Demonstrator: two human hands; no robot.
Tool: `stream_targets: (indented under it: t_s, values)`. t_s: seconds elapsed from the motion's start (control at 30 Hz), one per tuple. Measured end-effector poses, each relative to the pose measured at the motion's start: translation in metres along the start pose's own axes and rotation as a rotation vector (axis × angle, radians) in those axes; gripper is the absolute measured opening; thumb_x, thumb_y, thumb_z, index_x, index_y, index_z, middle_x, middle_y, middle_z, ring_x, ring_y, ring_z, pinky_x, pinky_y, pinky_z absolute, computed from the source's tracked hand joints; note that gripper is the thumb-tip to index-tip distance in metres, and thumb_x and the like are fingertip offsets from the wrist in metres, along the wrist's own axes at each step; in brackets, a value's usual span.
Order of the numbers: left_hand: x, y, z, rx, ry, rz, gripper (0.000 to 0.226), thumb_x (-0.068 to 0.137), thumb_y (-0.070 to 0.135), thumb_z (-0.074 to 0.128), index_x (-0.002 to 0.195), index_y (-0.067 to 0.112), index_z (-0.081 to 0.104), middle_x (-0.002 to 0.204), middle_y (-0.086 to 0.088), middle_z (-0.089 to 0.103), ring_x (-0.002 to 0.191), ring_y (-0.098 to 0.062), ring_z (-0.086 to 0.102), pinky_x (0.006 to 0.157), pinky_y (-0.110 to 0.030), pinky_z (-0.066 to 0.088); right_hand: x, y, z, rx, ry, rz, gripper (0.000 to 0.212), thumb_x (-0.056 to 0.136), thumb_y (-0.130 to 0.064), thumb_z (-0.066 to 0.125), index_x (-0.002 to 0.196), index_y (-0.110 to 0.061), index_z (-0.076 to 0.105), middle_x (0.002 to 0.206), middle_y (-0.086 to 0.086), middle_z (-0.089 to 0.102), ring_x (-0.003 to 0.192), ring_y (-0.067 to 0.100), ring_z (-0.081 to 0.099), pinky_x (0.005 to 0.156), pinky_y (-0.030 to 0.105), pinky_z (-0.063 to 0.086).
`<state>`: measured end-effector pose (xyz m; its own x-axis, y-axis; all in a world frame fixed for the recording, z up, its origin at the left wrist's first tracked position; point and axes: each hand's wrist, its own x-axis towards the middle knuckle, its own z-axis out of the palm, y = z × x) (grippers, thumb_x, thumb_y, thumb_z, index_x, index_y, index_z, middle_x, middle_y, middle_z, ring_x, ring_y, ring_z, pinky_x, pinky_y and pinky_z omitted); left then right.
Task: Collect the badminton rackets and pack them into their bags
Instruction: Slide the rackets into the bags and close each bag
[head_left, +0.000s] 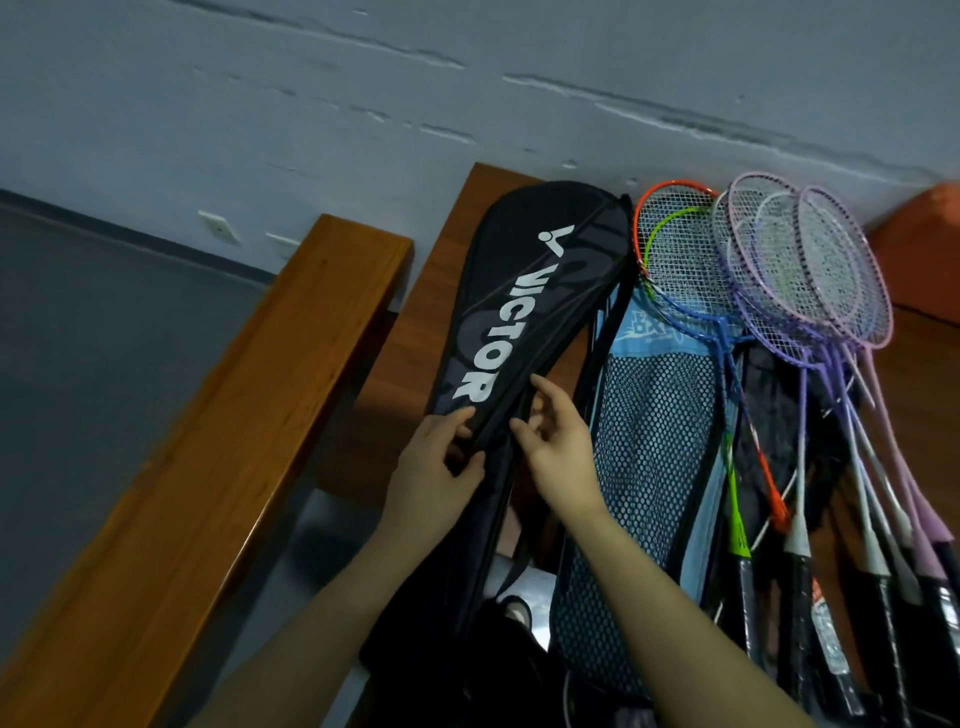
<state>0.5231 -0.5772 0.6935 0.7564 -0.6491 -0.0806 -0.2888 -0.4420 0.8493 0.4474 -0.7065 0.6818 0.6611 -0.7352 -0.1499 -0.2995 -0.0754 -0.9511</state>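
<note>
A black racket bag (530, 291) with white lettering lies lengthwise on a wooden table (452, 244). My left hand (436, 462) pinches the bag's narrow lower part from the left. My right hand (556, 441) grips the bag's edge from the right, fingers curled at its seam. Beside it lies a blue mesh racket bag (649, 457). To the right, several loose rackets fan out: an orange and blue racket (670, 249), a green-framed one, and purple and pink rackets (810, 270), handles pointing toward me.
A wooden bench (249, 415) runs along the table's left side. A grey wall (467, 104) stands right behind the table. An orange object (930, 223) sits at the far right. Dark bags lie under the loose rackets.
</note>
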Motion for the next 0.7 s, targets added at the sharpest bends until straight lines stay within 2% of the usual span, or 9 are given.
stream_targets:
  t_s: [0.1,0.2,0.27,0.3,0.37,0.43,0.5,0.6,0.7]
  values:
    - [0.008,0.008,0.006,0.104,-0.028,0.019,0.053,0.082,0.021,0.065,0.131,0.027,0.045,0.099,0.011,0.048,0.081,-0.004,0.052,0.073,-0.026,0.049,-0.007,-0.001,-0.011,-0.014,-0.037,-0.028,0.049,0.085,0.007,0.058,0.13,-0.01,0.05,0.087,-0.006,0.056,0.072,-0.005,0.054,0.079,0.012,0.046]
    - [0.023,0.02,0.015,0.123,-0.007,0.11,0.049,0.084,0.015,0.062,0.131,0.021,0.047,0.099,0.009,0.049,0.077,-0.008,0.052,0.069,-0.03,0.051,-0.008,-0.006,-0.02,-0.034,-0.035,-0.047,0.047,0.085,0.007,0.058,0.126,-0.013,0.053,0.095,-0.002,0.063,0.077,-0.003,0.056,0.08,0.013,0.046]
    - [0.031,0.026,0.02,0.07,0.026,0.184,0.045,0.084,0.008,0.062,0.127,0.013,0.053,0.098,0.007,0.052,0.08,-0.011,0.055,0.07,-0.024,0.05,-0.005,-0.008,-0.024,-0.021,-0.015,-0.048,0.046,0.085,0.007,0.057,0.126,-0.013,0.053,0.098,-0.002,0.064,0.081,-0.003,0.057,0.08,0.013,0.047]
    - [0.033,0.029,0.02,0.04,0.046,0.206,0.042,0.084,0.005,0.061,0.125,0.01,0.055,0.099,0.006,0.053,0.083,-0.011,0.056,0.072,-0.016,0.047,-0.004,-0.008,-0.026,-0.014,-0.005,-0.045,0.046,0.085,0.008,0.056,0.126,-0.012,0.052,0.097,-0.004,0.063,0.083,-0.004,0.058,0.08,0.013,0.047]
    - [0.034,0.034,0.016,0.004,0.085,0.197,0.037,0.086,0.005,0.059,0.122,0.011,0.058,0.103,0.006,0.055,0.088,-0.007,0.054,0.075,-0.005,0.042,-0.003,-0.006,-0.026,-0.017,0.018,-0.033,0.048,0.084,0.006,0.057,0.127,-0.013,0.051,0.098,-0.004,0.063,0.087,0.003,0.061,0.083,0.021,0.05]
    - [0.031,0.035,0.008,-0.018,0.11,0.136,0.034,0.088,0.01,0.056,0.122,0.017,0.059,0.107,0.008,0.057,0.09,-0.002,0.054,0.078,-0.006,0.043,-0.006,0.0,-0.025,-0.024,0.047,0.004,0.052,0.08,-0.005,0.061,0.13,-0.015,0.05,0.099,-0.003,0.065,0.09,0.014,0.063,0.086,0.034,0.053]
    - [0.025,0.031,-0.004,-0.027,0.142,0.145,0.033,0.09,0.011,0.055,0.121,0.018,0.059,0.106,0.008,0.057,0.09,0.003,0.053,0.081,-0.006,0.043,-0.007,0.004,-0.021,-0.013,0.065,0.049,0.055,0.08,-0.01,0.063,0.132,-0.017,0.047,0.1,-0.004,0.066,0.092,0.014,0.064,0.089,0.039,0.052]
    - [0.019,0.022,-0.019,-0.036,0.192,0.186,0.033,0.09,0.009,0.055,0.123,0.015,0.057,0.103,0.008,0.055,0.091,0.014,0.048,0.084,-0.001,0.037,-0.002,0.001,-0.012,0.027,0.086,0.055,0.052,0.085,-0.002,0.06,0.133,-0.017,0.046,0.111,-0.002,0.064,0.1,0.009,0.062,0.095,0.038,0.05]
    - [0.023,0.016,-0.028,-0.031,0.187,0.156,0.038,0.09,0.008,0.053,0.128,0.016,0.052,0.102,0.008,0.051,0.091,0.012,0.047,0.083,-0.001,0.036,0.006,-0.013,-0.002,-0.006,0.093,-0.039,0.052,0.087,-0.001,0.058,0.135,-0.016,0.045,0.122,0.003,0.06,0.109,0.011,0.059,0.099,0.036,0.047]
